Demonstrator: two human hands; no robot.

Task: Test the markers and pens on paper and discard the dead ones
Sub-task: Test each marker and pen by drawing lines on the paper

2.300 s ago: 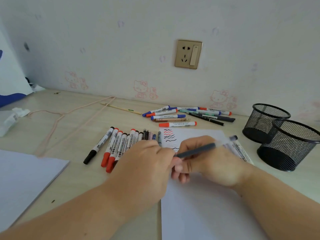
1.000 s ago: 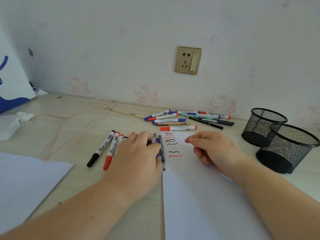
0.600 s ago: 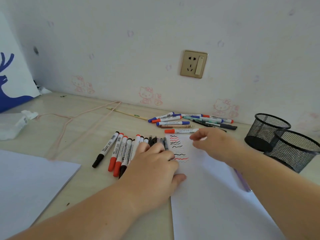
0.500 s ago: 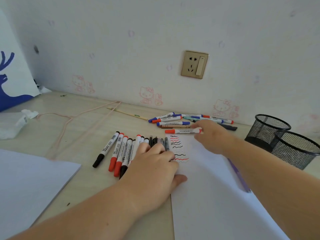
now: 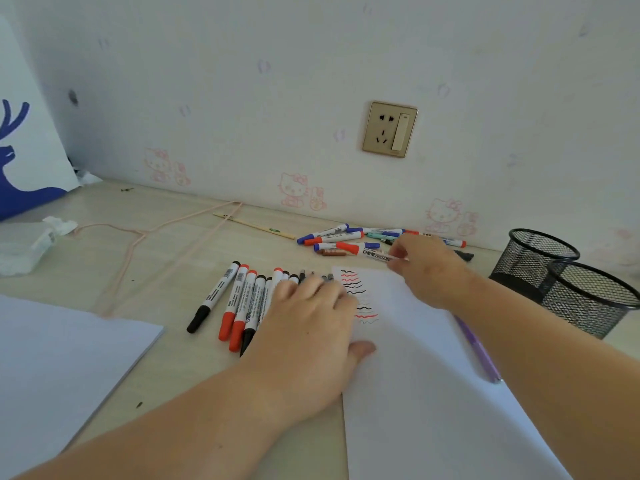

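The right hand (image 5: 424, 268) pinches a red-capped marker (image 5: 367, 251) by its white end, in the middle of the frame a bit right. The marker lies almost flat. Its long side runs left to right, and the red cap points left. It sits just above the top edge of the white paper (image 5: 433, 393) and partly over the far pile of markers (image 5: 346, 235) near the wall. That pile has blue caps, red caps and one green one; some hide under the hand, so I cannot count them all.

The left hand (image 5: 308, 327) lies flat with fingers spread. It presses on the left edge of the paper and covers part of the near row of markers (image 5: 239, 303). In that row I can count four big markers plainly: black cap, red, red, black. Their caps point toward the bottom of the frame. More ends peek out above the fingers.

The paper has wavy test lines (image 5: 358, 294) in black and red near its top left corner.

Two black mesh cups (image 5: 568, 278) stand at the right edge, touching each other. One purple pen (image 5: 478, 348) lies at the paper's right edge, partly under the right arm. One more sheet of paper (image 5: 59, 368) lies at the lower left.
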